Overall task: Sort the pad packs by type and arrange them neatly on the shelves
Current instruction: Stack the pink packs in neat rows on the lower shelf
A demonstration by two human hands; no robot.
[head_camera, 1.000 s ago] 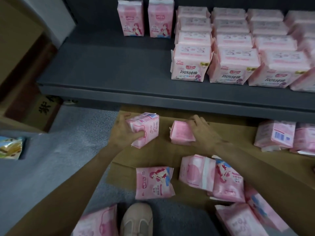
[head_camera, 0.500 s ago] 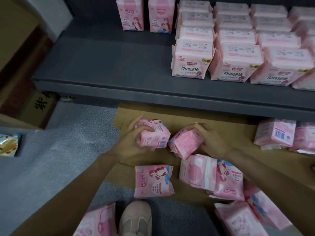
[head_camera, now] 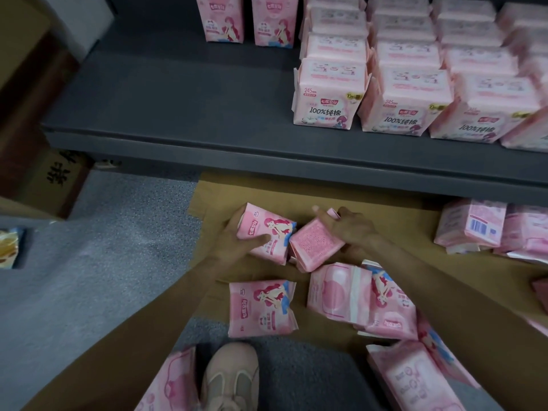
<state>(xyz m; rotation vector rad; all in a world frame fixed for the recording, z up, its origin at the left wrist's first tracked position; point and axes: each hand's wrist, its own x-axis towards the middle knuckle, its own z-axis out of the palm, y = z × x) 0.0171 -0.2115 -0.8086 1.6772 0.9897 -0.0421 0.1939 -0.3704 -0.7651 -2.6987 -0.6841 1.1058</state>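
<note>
Hands meet at the centre of the frame, each holding one pink pad pack above a flattened sheet of cardboard (head_camera: 385, 229) on the floor. The left hand (head_camera: 237, 241) grips a pack printed with a cartoon girl (head_camera: 267, 235), thumb across its face and fingers curled behind. The right hand (head_camera: 353, 226) holds a pack turned text-side up (head_camera: 315, 244), fingers wrapped over its far end; the two packs touch at one corner. Just below them more loose packs lie flat: one girl-print pack (head_camera: 262, 308) at lower centre and an overlapping heap (head_camera: 361, 298) toward the lower right. A pale shoe (head_camera: 231, 378) shows at the bottom edge. Across the upper half runs a dark grey shelf (head_camera: 178, 114), bare on its left part. Two upright girl-print packs (head_camera: 246, 19) stand at top centre, and rows of squarer packs marked 100% cotton (head_camera: 329, 96) fill the upper right. A few further packs (head_camera: 471, 226) sit under the shelf lip at the right edge. The packs look light and soft, with slick film wrapping that dents under the fingers, so a grip across the broad faces or around the short ends likely suits them better than pinching the crimped seams, which could slip or crumple. Both held packs probably belong beside the upright pair.
</note>
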